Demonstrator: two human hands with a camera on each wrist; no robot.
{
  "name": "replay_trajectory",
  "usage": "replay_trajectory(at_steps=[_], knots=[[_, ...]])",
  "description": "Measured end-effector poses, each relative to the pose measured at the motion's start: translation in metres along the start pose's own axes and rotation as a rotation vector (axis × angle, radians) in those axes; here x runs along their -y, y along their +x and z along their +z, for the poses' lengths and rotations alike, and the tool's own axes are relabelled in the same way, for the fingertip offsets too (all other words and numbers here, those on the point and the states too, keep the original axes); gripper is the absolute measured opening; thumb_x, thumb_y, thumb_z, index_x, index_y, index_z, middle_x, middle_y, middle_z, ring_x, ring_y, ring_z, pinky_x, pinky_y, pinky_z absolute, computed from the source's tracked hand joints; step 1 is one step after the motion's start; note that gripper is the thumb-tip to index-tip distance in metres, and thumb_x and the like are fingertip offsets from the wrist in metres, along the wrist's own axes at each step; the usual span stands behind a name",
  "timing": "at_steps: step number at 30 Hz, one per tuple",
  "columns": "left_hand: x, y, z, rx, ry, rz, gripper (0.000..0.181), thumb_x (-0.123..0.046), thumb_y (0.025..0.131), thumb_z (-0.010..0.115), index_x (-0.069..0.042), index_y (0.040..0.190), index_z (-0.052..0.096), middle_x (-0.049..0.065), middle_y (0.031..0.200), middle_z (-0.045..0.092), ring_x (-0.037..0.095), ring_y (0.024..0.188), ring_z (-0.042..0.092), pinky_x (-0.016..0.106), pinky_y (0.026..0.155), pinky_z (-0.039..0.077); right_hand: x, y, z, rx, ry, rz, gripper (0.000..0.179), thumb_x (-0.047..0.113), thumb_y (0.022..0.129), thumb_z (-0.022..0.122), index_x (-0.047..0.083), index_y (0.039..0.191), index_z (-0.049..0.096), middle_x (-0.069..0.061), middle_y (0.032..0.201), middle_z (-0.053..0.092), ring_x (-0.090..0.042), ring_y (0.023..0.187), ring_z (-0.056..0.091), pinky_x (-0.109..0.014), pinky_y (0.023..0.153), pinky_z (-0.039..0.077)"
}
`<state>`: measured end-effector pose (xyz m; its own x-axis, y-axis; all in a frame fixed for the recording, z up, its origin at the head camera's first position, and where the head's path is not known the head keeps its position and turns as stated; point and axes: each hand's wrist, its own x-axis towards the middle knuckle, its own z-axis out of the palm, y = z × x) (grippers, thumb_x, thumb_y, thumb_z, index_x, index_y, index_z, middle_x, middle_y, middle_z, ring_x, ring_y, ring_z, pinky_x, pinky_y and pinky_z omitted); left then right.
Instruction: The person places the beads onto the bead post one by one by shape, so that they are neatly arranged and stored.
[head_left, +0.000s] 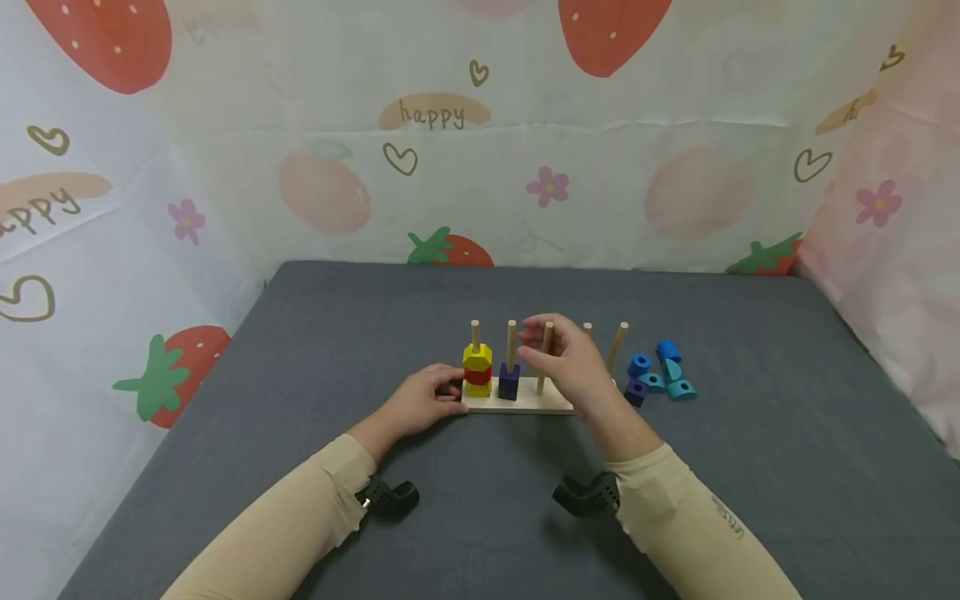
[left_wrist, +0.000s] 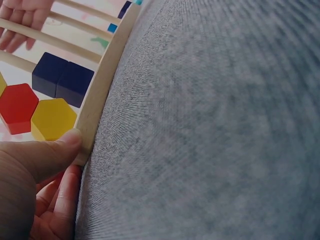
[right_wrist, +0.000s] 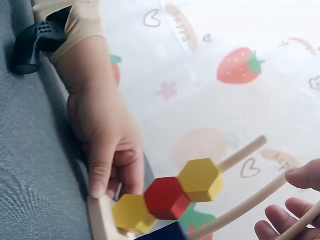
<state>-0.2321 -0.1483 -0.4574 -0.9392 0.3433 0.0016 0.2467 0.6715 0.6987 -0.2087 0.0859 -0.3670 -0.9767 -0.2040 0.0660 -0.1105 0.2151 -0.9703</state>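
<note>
My left hand (head_left: 416, 402) grips the left end of a wooden peg stand (head_left: 532, 405), thumb on its front edge. The left peg carries a yellow hexagonal block (head_left: 477, 358), a red one (head_left: 478, 377) and another yellow one below. On the second peg, two dark blue blocks (left_wrist: 62, 80) are stacked. My right hand (head_left: 573, 367) is raised beside the third peg (head_left: 546, 358), above the base. Its fingers (right_wrist: 282, 220) and thumb are apart, with no block between them. The right hand partly hides the fourth peg in the head view.
Right of the stand lie several loose blocks: a blue cylinder (head_left: 668, 350), a blue block with a hole (head_left: 640, 364), light blue half-round pieces (head_left: 681, 390) and a dark blue block (head_left: 636, 392). A printed cloth (head_left: 600, 200) hangs behind the grey table (head_left: 360, 317).
</note>
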Motion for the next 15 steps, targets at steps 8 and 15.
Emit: replay_trajectory(at_steps=[8,15], knots=[[0.0,0.0,0.0,0.001,-0.005,-0.002,0.054,-0.022,0.076,0.075,-0.008,0.124,0.056,0.0,0.105,0.058,0.01,0.088,0.056,0.025,0.081,0.05,0.018,-0.001,-0.007,-0.002,-0.018,-0.034,0.032,0.012,0.088,0.061,0.008,0.119,0.052,-0.011,0.115,0.056,-0.022,0.103,0.051,-0.036,0.09,0.044],[0.0,-0.001,0.0,0.003,0.002,0.008,0.054,-0.022,0.076,0.075,-0.008,0.124,0.056,-0.001,0.105,0.057,0.009,0.088,0.056,0.025,0.08,0.05,0.037,-0.005,-0.017,0.0,0.005,-0.114,0.036,0.012,0.089,0.06,0.007,0.123,0.05,-0.009,0.117,0.056,-0.02,0.107,0.051,-0.036,0.095,0.041]])
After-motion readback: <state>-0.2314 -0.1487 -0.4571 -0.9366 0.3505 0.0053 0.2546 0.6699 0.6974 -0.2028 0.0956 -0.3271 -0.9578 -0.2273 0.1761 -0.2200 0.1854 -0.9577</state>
